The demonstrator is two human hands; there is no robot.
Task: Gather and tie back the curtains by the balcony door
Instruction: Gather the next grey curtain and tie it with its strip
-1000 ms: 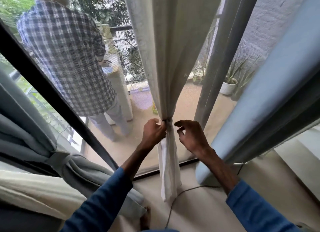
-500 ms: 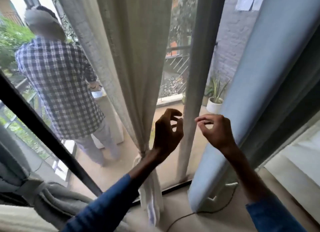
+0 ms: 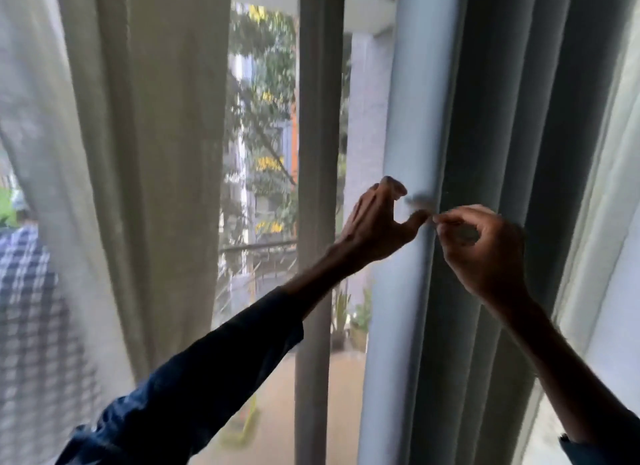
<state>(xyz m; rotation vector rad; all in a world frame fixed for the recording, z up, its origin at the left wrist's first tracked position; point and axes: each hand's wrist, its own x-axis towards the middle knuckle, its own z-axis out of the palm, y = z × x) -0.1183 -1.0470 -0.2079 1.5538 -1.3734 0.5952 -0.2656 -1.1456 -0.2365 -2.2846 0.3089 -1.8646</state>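
Observation:
A grey-blue pleated curtain (image 3: pixel 485 83) hangs at the right, loose and untied. My left hand (image 3: pixel 377 222) is raised against its front fold, fingers apart and curled, thumb at the fold's right edge. My right hand (image 3: pixel 485 253) is next to it, thumb and forefinger pinched on the crease of the same fold, and its fingertips meet my left thumb. A cream sheer curtain (image 3: pixel 138 152) hangs at the left, apart from both hands. Its tie point is below the picture.
A grey door frame post (image 3: pixel 317 118) stands between the two curtains. A person in a checked shirt (image 3: pixel 27 291) stands on the balcony behind the sheer curtain. Potted plants (image 3: pixel 360 322) and a railing (image 3: pixel 256 253) lie beyond the glass.
Both hands left the tied cream curtain, rose and moved right to the grey-blue curtain. My view lifted from the floor to the upper window.

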